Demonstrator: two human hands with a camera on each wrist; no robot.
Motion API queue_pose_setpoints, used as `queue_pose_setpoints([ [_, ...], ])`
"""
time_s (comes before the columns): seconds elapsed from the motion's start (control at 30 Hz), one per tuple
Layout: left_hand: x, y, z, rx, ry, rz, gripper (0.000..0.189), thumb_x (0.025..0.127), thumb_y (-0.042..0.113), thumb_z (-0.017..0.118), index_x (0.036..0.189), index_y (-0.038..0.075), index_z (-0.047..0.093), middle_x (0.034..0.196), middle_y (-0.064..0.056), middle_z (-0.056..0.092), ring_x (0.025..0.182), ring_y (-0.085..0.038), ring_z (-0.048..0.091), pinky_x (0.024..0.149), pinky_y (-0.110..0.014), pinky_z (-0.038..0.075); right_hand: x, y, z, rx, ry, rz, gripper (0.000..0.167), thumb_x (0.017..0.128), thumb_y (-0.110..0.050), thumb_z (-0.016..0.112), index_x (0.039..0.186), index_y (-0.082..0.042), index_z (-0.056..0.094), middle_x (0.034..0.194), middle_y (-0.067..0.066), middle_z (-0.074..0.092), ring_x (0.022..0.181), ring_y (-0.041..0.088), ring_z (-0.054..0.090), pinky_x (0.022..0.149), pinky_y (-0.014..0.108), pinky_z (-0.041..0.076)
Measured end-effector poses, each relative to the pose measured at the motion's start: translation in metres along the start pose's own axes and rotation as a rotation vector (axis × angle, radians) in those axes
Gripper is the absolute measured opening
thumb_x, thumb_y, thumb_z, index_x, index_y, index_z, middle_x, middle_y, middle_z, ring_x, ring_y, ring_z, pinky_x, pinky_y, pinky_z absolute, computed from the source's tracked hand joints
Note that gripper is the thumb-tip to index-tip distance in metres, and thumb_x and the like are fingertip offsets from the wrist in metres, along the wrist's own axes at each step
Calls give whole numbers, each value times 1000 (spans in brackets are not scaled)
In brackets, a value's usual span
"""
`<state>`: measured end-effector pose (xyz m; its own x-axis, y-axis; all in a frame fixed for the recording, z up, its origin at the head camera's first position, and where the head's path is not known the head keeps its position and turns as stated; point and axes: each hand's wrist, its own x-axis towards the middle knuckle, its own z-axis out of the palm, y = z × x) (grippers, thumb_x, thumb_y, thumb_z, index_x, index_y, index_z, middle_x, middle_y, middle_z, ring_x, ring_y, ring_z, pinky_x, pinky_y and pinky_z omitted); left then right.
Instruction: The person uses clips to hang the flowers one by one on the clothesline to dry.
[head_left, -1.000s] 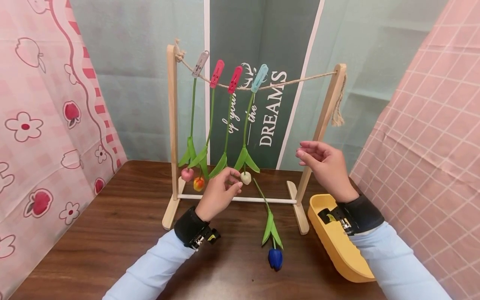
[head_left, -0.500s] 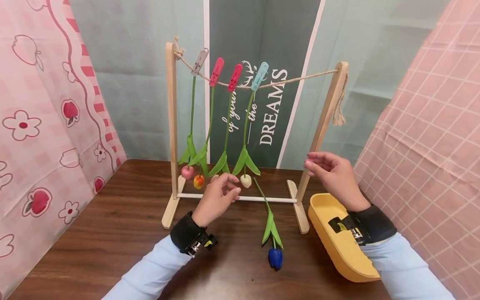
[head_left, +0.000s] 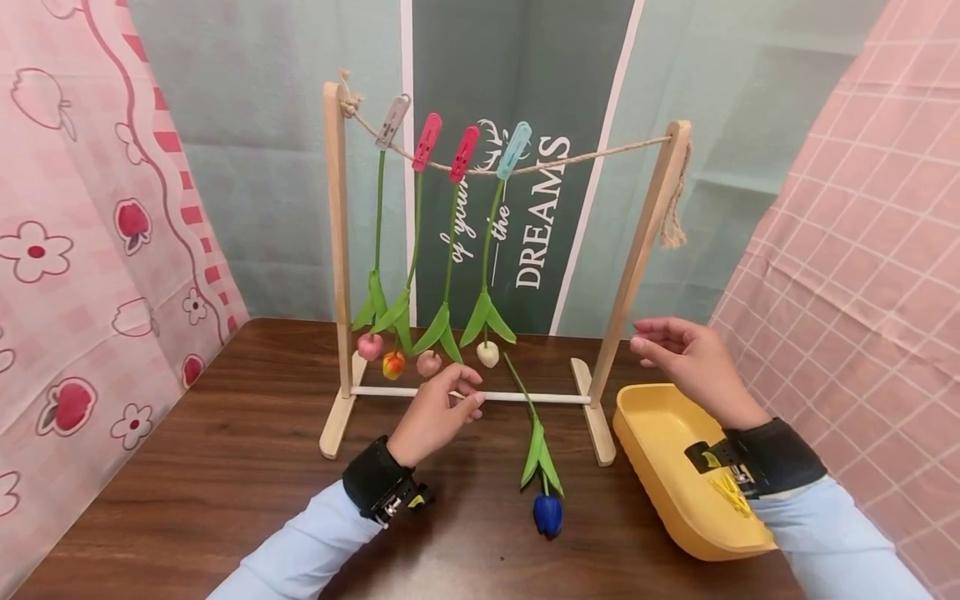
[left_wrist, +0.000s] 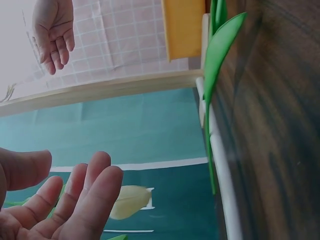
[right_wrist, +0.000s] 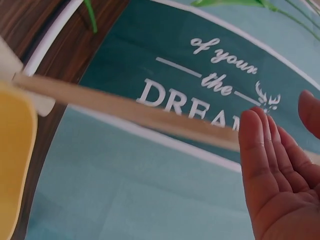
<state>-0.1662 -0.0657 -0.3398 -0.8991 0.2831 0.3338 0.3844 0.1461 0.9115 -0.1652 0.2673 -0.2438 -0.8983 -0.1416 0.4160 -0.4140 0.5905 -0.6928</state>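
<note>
My left hand (head_left: 438, 412) hovers near the white crossbar, fingers relaxed and holding nothing, just below the hanging tulips. My right hand (head_left: 693, 367) is in the air beyond the right post, above the yellow basket (head_left: 637, 450), also holding nothing. Four clothespins are avoided in count: several clip artificial tulips upside down on the rope (head_left: 592, 156), a grey clothespin (head_left: 392, 122) at left and a light-blue clothespin (head_left: 513, 150) at right. A white tulip (head_left: 487, 354) hangs beside the left hand. A blue tulip (head_left: 547, 515) lies on the table.
The wooden rack (head_left: 633, 267) stands at the table's back, its feet on the brown table (head_left: 225, 467). Yellow clothespins (head_left: 731, 493) lie in the basket, partly behind the right wrist. Patterned cloth hangs on both sides.
My right hand has moved right and down towards the basket. The left hand has lowered slightly away from the hanging tulips. Yellow clothespins in the basket have come into view.
</note>
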Motion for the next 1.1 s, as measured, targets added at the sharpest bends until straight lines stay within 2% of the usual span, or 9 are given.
queue_pose_setpoints([
  [0.2, -2, -8, 6, -9, -50, -40, 16, 93, 4, 64, 108, 2, 57, 82, -13, 63, 70, -20, 67, 66, -38, 56, -4, 10, -15, -95, -54, 58, 32, 94, -12, 67, 116, 11, 61, 98, 23, 67, 76, 3, 66, 68, 22, 55],
  [0.4, -3, -17, 8, 4, -90, -43, 15, 94, 5, 64, 106, 1, 56, 83, -19, 64, 70, -18, 68, 66, -32, 56, -10, 18, -28, -197, -136, 137, 37, 95, -24, 65, 116, 7, 61, 103, 20, 68, 83, 5, 65, 70, 22, 53],
  [0.47, -2, -21, 9, 0, -99, -50, 16, 94, 6, 63, 107, 1, 56, 83, -20, 64, 70, -20, 68, 65, -32, 56, -11, 22, -31, -237, -158, 135, 37, 95, -24, 65, 115, 7, 62, 102, 19, 69, 82, 8, 65, 68, 22, 53],
  [0.6, 1, -28, 11, -16, -119, -75, 17, 94, 7, 63, 108, -1, 56, 81, -13, 64, 73, -30, 69, 65, -35, 57, -10, 32, -37, -299, -205, 132, 35, 93, -19, 68, 111, 10, 63, 95, 17, 70, 77, 16, 66, 64, 25, 53],
  [0.77, 1, -34, 17, -43, -146, -95, 19, 94, 5, 63, 108, -4, 55, 80, -7, 64, 76, -39, 68, 63, -34, 57, -10, 48, -41, -351, -273, 170, 33, 91, -15, 70, 107, 12, 63, 89, 13, 70, 75, 20, 66, 62, 29, 54],
  [0.97, 0, -38, 20, -49, -156, -109, 21, 94, 5, 63, 109, -6, 54, 83, -18, 65, 77, -42, 67, 62, -33, 57, -7, 70, -45, -521, -342, 183, 34, 85, -23, 76, 98, 7, 69, 83, 6, 69, 72, 19, 62, 64, 34, 50],
  [1.1, 0, -40, 22, -50, -161, -134, 21, 94, 6, 63, 109, -6, 54, 89, -26, 65, 76, -40, 68, 63, -35, 57, -10, 78, -47, -589, -420, 195, 33, 79, -24, 79, 90, 6, 70, 79, 7, 68, 69, 19, 59, 62, 37, 50],
])
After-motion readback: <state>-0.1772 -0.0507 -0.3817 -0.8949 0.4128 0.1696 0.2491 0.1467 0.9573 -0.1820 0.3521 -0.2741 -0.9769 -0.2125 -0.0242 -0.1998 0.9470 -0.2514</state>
